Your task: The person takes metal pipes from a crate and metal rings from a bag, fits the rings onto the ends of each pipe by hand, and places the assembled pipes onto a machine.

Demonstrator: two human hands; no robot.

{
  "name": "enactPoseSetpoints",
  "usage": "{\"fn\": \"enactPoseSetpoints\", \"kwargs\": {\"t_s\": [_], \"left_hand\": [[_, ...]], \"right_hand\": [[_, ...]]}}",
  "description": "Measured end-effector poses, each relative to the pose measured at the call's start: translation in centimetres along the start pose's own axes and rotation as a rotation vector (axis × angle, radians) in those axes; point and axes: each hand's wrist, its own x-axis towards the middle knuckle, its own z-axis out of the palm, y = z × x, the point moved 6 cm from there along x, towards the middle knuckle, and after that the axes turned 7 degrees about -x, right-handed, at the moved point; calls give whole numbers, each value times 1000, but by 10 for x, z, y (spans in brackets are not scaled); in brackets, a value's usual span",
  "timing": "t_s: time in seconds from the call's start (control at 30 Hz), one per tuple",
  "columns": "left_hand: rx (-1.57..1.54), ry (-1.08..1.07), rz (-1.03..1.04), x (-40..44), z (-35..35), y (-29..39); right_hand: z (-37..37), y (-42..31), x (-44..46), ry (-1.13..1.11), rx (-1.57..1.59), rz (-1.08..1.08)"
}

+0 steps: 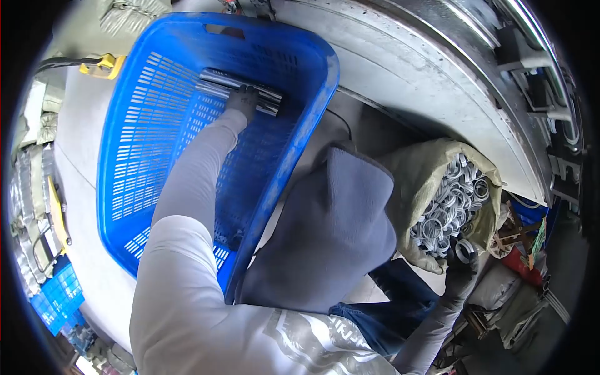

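Observation:
Deep inside the blue plastic basket (331, 75), my left hand (242, 102), in a dark grey glove, grips several shiny metal tubes (215, 83). They lie side by side at the far end of the basket, and my fingers partly cover them. On the right, my right hand (461, 270), also gloved, holds a metal ring (465, 250) at the near edge of an open woven sack (409, 181). Loose metal rings (453, 203) fill the sack's mouth.
Dark grey cloth (325, 231) drapes over my lap between basket and sack. A pale metal machine side (400, 62) runs along the far right. A yellow tool (103, 66) lies left of the basket. Bundled bags (497, 284) sit beyond my right hand.

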Motion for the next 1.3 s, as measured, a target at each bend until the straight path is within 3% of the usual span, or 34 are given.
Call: {"fn": "enactPoseSetpoints", "kwargs": {"t_s": [0.03,0.13,0.17,0.2,0.3,0.33,0.37,0.4,0.47,0.53,0.6,0.67,0.7,0.73,0.77,0.8,0.83,0.93,1.0,1.07,1.13,1.2,1.23,1.3], "left_hand": [[121,38,2,16,2,4],[35,-17,15,47,28,-1],[-45,39,28,47,29,1],[-54,35,35,46,26,9],[-70,-83,-71,47,31,8],[-69,-215,-84,45,39,5],[-65,-339,-93,44,43,3],[-61,-331,-94,35,35,5],[29,-248,-184,-11,21,8],[-115,-502,-204,-49,40,17],[-379,-426,-365,-78,138,5],[-634,-363,-604,-130,129,17],[-632,-358,-601,-155,141,26],[-458,-86,-509,-171,147,36],[-283,181,-406,-191,142,51],[-580,238,-332,-209,119,61],[-880,278,-252,-228,94,71],[-879,282,-435,-290,126,117],[-837,201,-556,-309,163,140],[-808,73,-588,-296,205,118],[-758,-68,-617,-280,239,58],[-684,-142,-621,-256,251,-17],[-656,-140,-598,-244,241,-43],[-585,15,-403,-247,125,-40]], "right_hand": [[3,-2,0,-56,172,78],[13,-9,0,-81,15,46],[27,-17,-2,-141,245,101],[33,-21,-3,-134,235,104],[42,-25,-1,-133,156,112],[44,-26,-1,-138,149,116],[46,-27,0,-80,3,102],[46,-27,0,-21,-136,85],[47,-23,-2,-43,-43,85],[46,-15,-6,-59,44,85],[50,-13,-13,-45,-536,-166],[56,-8,-21,25,-141,-11],[77,-25,-25,20,-390,-111],[96,-38,-29,23,-641,-210],[104,-44,-33,25,-630,-264],[103,-44,-35,13,-737,-257],[92,-30,-35,63,-307,-65],[78,-6,-36,-70,253,184],[82,-5,-44,-87,374,199],[98,-29,-60,-49,516,164],[101,-46,-78,6,597,125],[94,-56,-85,-50,403,6],[89,-60,-88,-65,344,-38],[87,-40,-86,-148,757,154]]}}
